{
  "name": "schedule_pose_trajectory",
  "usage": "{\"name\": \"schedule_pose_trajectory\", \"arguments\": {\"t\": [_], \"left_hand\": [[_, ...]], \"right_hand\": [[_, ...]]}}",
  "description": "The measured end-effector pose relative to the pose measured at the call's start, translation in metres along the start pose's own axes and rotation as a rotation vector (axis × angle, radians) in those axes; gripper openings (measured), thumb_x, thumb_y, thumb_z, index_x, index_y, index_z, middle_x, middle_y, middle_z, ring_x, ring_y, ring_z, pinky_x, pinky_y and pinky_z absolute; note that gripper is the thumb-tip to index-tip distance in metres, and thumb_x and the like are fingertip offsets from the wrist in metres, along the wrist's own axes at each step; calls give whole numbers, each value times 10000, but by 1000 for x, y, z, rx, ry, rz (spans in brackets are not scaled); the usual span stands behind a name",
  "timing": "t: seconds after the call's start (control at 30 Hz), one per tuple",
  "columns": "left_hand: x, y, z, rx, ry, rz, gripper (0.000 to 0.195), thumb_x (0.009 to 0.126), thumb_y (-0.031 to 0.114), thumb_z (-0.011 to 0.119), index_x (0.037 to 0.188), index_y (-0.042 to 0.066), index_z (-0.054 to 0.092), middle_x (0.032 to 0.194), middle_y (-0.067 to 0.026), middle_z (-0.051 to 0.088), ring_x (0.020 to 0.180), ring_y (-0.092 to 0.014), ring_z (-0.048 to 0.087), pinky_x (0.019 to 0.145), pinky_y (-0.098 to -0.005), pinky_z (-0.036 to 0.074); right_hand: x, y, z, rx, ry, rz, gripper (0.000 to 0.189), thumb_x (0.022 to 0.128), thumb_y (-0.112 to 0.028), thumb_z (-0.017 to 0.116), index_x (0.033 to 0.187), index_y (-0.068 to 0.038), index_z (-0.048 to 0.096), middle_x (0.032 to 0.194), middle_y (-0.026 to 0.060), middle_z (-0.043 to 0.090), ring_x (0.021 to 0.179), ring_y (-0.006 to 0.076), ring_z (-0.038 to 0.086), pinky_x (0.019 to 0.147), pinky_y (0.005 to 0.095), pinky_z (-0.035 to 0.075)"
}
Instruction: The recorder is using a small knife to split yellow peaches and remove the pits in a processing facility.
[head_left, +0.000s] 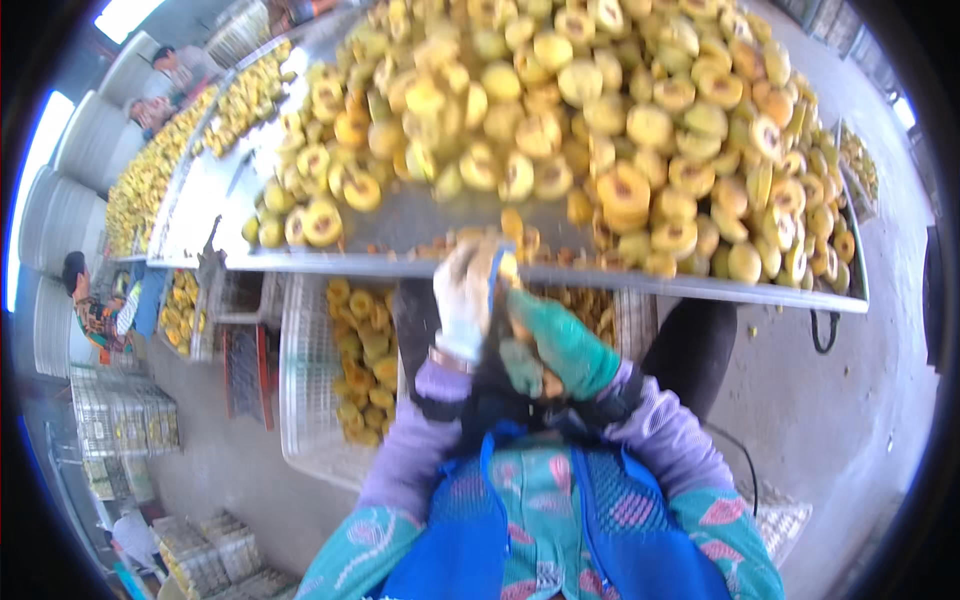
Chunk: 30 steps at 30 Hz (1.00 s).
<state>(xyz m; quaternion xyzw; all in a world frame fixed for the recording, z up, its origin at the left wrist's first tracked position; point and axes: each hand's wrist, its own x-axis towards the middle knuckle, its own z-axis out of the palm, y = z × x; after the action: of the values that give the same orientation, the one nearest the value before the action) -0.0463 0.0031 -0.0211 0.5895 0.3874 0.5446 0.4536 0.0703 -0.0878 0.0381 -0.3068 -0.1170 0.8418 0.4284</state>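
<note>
A large heap of halved yellow stone fruit (622, 191), many with brown hollows, covers a metal table (405, 217). At the table's near edge my left hand (465, 300), in a whitish glove, is closed around something with a blue edge that I cannot make out. My right hand (562, 341), in a green glove, meets it from the right; a pale yellow fruit piece (508, 266) shows between the two. Blur and the glove hide what the right fingers hold. Below the edge on the left stands a white plastic crate (304, 375) of fruit halves (367, 360).
Small brown bits (442, 246) lie along the table's near rim. More fruit scraps (592, 307) sit beneath the edge, between my knees. A red-framed stand (247, 367) is on the floor at left. A co-worker (105, 311) sits farther left, near stacked crates (124, 412).
</note>
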Motion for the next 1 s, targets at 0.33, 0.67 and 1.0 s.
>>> {"name": "schedule_pose_trajectory", "arguments": {"t": [0.33, 0.67, 1.0], "left_hand": [[-21, 65, -39, -126, 120, -278, 203, 774, 65, 592, 945, -35, 635, 848, -142, 643, 769, -269, 629, 720, -319, 501], [62, 44, -114, 1265, 57, 43, 423, 780, 408, 652, 943, 19, 631, 901, -208, 631, 842, -382, 585, 769, -453, 456], [144, -39, 35, 1043, -287, -105, 469, 683, 241, 653, 1087, 27, 547, 981, -235, 639, 959, -376, 607, 855, -396, 472]], "right_hand": [[18, 35, 10, 142, -456, 189, 388, 953, -503, 401, 869, -133, 484, 538, -59, 379, 376, 65, 346, 352, 223, 304], [-12, -12, -56, 257, -207, 121, 471, 939, -560, 364, 894, -115, 511, 548, -29, 386, 403, 95, 355, 373, 228, 292], [-13, -29, -19, -437, 286, -257, 353, 943, -417, 467, 848, -83, 536, 572, -5, 491, 461, 112, 498, 400, 230, 360]]}}
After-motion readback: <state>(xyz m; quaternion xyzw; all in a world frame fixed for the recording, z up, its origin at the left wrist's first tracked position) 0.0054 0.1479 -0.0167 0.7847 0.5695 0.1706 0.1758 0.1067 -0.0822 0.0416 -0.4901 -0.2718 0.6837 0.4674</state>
